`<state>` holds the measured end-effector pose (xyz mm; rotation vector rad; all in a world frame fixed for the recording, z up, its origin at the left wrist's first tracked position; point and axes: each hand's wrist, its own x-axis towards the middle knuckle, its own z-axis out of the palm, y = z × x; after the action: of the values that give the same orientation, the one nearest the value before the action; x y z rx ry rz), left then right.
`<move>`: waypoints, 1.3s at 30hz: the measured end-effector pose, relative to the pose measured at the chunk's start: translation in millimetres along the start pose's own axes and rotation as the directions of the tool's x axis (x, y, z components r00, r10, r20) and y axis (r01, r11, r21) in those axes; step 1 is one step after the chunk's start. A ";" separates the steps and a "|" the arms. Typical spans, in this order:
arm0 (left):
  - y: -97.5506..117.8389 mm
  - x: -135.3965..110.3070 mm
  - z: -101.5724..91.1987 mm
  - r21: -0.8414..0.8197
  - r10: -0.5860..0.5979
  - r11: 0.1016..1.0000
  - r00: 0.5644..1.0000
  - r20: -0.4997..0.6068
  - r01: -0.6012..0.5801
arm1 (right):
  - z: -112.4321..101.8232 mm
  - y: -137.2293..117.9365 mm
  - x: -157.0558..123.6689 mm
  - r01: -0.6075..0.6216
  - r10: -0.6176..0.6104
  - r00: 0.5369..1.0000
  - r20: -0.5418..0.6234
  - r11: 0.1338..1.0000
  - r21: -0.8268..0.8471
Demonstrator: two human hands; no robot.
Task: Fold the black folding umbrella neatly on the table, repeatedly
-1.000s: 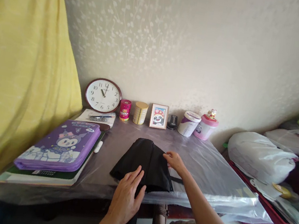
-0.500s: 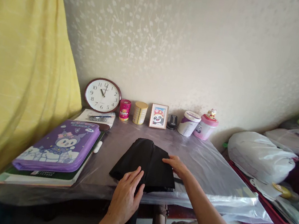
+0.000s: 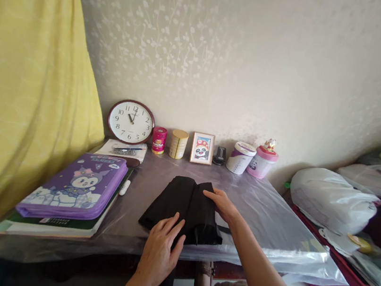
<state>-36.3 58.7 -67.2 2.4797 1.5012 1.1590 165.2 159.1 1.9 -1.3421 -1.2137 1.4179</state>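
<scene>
Glossy plastic (image 3: 324, 274) is covering the surface (image 3: 257, 200), risking the umbrella (image 3: 180, 201) sliding; left hand (image 3: 159, 252) is resting flat, right hand (image 3: 227, 207) is pinching it.

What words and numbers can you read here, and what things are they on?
"1" through "12": the round white clock with a dark red rim.
Too small or blurred: small lettering on the clock's face; writing on the purple cartoon-printed case, dark green flat book, shiny pink-red tin, white-and-purple round tub, wood-framed panda picture and bulging white plastic bag.
No text shows on the folded black cloth.
</scene>
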 end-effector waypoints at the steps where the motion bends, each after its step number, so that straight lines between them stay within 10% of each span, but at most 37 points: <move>1: -0.5 -0.4 0.5 0.000 0.004 1.000 1.000 -0.005 -0.004 | 4.1 -2.0 0.7 0.015 -0.015 1.000 0.005 1.000 0.021; 17: -5.3 -6.1 10.0 -0.011 -0.033 0.999 0.999 0.024 0.033 | 62.9 4.6 31.5 0.110 -0.114 0.993 0.009 0.972 0.208; 39: 7.8 -4.7 -3.0 -0.052 -0.162 0.984 0.982 0.097 0.168 | 76.3 17.5 52.3 0.220 -0.218 0.974 0.059 0.855 -0.470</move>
<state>-33.4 49.9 -64.8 2.2859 1.5872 1.0323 85.2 198.4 -28.5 -1.4588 -1.7363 0.9924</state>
